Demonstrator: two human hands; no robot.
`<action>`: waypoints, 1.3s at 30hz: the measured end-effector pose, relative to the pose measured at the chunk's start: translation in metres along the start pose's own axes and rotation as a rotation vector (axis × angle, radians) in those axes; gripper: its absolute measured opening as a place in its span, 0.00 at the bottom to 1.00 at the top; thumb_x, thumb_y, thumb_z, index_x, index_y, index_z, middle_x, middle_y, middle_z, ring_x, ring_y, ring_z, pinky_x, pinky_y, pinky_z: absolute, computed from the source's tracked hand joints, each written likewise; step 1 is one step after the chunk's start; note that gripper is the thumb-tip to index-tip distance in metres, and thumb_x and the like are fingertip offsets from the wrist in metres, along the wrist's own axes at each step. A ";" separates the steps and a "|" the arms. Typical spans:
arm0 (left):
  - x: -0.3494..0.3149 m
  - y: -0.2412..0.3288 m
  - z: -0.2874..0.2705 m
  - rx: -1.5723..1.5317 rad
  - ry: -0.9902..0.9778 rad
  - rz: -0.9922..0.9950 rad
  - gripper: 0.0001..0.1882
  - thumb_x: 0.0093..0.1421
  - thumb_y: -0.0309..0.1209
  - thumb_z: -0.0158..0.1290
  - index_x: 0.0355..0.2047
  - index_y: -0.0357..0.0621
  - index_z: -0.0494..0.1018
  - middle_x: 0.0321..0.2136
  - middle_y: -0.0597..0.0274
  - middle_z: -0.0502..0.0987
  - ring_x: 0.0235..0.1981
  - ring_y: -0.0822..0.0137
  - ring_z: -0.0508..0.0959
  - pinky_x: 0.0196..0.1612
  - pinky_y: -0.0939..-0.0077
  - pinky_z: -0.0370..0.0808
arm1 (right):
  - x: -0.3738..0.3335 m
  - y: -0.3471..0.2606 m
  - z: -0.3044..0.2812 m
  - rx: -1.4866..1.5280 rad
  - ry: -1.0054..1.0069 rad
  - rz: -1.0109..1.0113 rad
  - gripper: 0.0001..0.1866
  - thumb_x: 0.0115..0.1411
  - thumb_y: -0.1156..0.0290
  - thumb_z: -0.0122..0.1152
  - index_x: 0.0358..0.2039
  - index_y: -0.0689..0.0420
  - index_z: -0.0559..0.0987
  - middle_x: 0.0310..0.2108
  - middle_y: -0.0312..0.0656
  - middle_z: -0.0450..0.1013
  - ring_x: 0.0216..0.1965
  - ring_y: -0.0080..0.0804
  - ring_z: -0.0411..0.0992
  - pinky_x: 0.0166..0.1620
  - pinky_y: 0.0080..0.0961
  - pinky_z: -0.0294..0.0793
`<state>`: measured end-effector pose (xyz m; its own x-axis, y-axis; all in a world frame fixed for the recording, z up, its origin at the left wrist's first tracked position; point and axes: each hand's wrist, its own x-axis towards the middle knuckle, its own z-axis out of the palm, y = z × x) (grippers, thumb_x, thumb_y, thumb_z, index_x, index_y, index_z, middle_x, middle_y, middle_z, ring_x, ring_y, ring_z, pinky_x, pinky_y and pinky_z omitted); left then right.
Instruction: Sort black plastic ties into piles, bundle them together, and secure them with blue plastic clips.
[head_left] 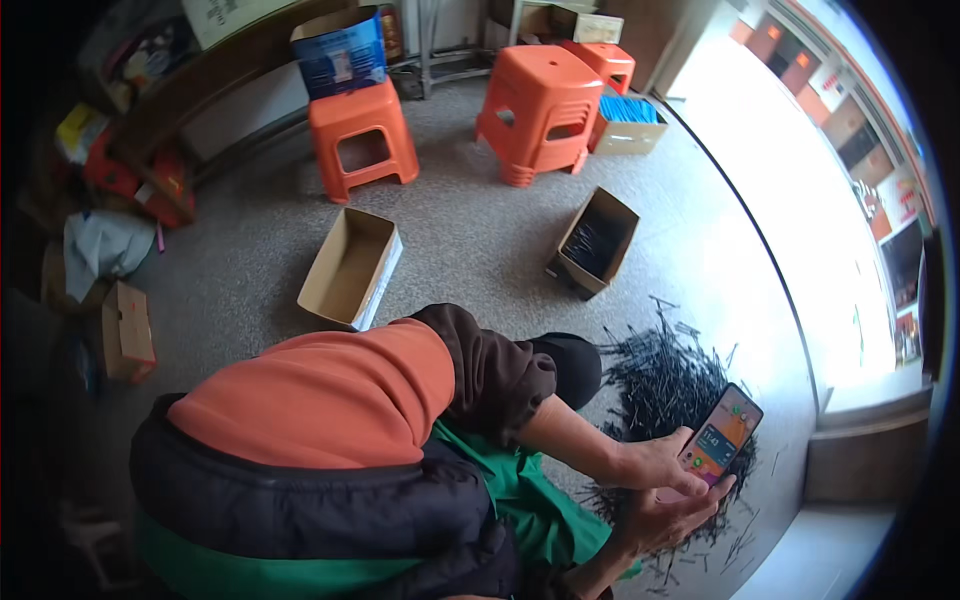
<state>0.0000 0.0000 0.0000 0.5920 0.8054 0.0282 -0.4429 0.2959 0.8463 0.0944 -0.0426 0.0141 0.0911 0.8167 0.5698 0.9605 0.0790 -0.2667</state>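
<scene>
A smartphone (pixel 718 440) with a lit screen tilts above the floor at the right. My left hand (pixel 652 466) reaches across in a brown sleeve and closes on the phone's near left edge. From below, my right hand (pixel 672 520) grips its lower end, fingers wrapped against it. Behind the phone a pile of thin black strips (pixel 655 385) spreads over the floor; the phone and both hands cover part of it. A green cloth (pixel 530 490) drapes over my lap, beside my forearms.
Ahead stand a bare-bottomed cardboard box (pixel 345 270) and another box (pixel 600 240) holding black strips. Farther back are an orange stool (pixel 362 135) carrying a blue bag (pixel 340 55) and stacked orange stools (pixel 540 110). A bright doorway (pixel 790 200) lies right; a small carton (pixel 128 330) stands left.
</scene>
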 end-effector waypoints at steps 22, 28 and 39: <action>-0.230 0.166 -0.233 0.188 1.003 0.352 0.34 0.38 0.36 0.59 0.45 0.37 0.59 0.34 0.60 0.66 0.38 0.69 0.68 0.40 0.75 0.67 | 0.016 -0.182 0.091 0.717 -0.231 -0.706 0.37 0.48 0.78 0.58 0.58 0.62 0.53 0.42 0.52 0.67 0.40 0.41 0.68 0.36 0.29 0.69; -0.365 0.189 -0.378 0.817 1.592 0.052 0.33 0.26 0.39 0.61 0.36 0.34 0.69 0.33 0.52 0.70 0.38 0.60 0.71 0.39 0.72 0.71 | 0.006 -0.196 0.133 0.741 -0.430 -0.678 0.33 0.49 0.78 0.57 0.56 0.61 0.57 0.39 0.49 0.69 0.37 0.38 0.70 0.32 0.27 0.69; -0.483 0.214 -0.572 1.377 1.897 -0.301 0.39 0.23 0.33 0.60 0.41 0.32 0.65 0.42 0.44 0.66 0.46 0.51 0.68 0.44 0.67 0.69 | -0.002 -0.189 0.194 0.502 -0.746 -0.618 0.26 0.49 0.80 0.55 0.50 0.60 0.65 0.30 0.43 0.70 0.26 0.31 0.71 0.25 0.23 0.71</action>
<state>-0.7656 -0.0319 -0.1365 -0.8573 0.4601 0.2311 0.5118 0.7123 0.4803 -0.1381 0.0514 -0.0875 -0.7155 0.6834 0.1450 0.5533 0.6811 -0.4796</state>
